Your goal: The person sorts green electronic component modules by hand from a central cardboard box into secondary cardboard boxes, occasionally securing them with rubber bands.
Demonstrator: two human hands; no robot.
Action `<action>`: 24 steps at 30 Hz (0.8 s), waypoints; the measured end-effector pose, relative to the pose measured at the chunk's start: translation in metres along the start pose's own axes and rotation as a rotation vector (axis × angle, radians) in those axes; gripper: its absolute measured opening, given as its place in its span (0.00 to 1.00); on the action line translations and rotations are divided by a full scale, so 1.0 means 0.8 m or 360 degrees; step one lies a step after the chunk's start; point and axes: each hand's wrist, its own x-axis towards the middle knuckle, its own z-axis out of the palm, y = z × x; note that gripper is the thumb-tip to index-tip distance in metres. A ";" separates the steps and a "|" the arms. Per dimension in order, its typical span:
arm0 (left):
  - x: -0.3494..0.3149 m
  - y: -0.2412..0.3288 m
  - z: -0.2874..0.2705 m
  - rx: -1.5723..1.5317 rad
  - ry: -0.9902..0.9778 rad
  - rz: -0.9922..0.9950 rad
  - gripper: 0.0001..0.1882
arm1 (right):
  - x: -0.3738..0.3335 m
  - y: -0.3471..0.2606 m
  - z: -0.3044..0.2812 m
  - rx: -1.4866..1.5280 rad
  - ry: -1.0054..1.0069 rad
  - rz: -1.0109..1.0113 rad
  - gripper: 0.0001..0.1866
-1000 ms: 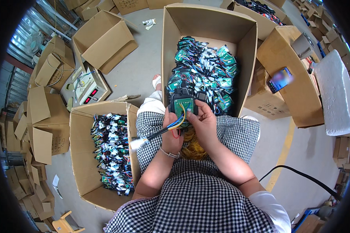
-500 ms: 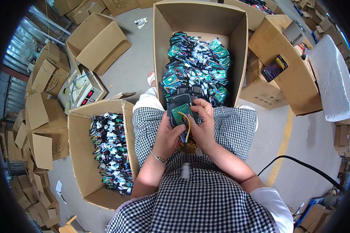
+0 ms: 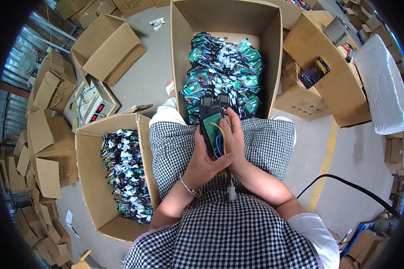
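A black plastic housing with a green circuit board (image 3: 209,127) in it is held between my two hands above my lap. My left hand (image 3: 203,160) wraps its left side, the thumb stretched across the lower end near the wires. On the other side my right hand (image 3: 234,140) grips the housing's edge, fingers near the top of the board. Yellow, white and blue wires (image 3: 221,139) loop over the board. They gather into a black cable that ends in a white connector (image 3: 231,193) over my apron. Two square black sections stick out at the housing's far end.
An open carton (image 3: 274,67) full of wired circuit boards stands ahead between my legs; a second carton (image 3: 87,188) of them sits at my left. Beyond it is a device with red displays (image 3: 98,109). A phone (image 3: 314,72) rests on a carton to the right, beside white foam (image 3: 381,85).
The housing has turned more upright and shows more of its board. My left thumb has slid down to the lower end, and my right fingers have shifted along the edge.
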 end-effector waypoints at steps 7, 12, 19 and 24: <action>0.009 -0.006 -0.022 0.0143 -0.0054 -0.0093 0.37 | 0.005 -0.010 -0.002 0.0292 -0.0023 0.0203 0.20; 0.009 -0.007 -0.032 0.0328 0.0081 0.0104 0.36 | 0.012 -0.018 -0.011 0.0258 -0.0091 0.0296 0.36; 0.010 0.005 0.006 0.1900 0.0201 0.0559 0.37 | 0.015 -0.035 0.028 0.0037 -0.0017 0.0104 0.38; 0.024 0.005 -0.007 0.1812 0.0186 0.0667 0.36 | 0.033 -0.058 0.021 0.0450 -0.0194 0.0410 0.12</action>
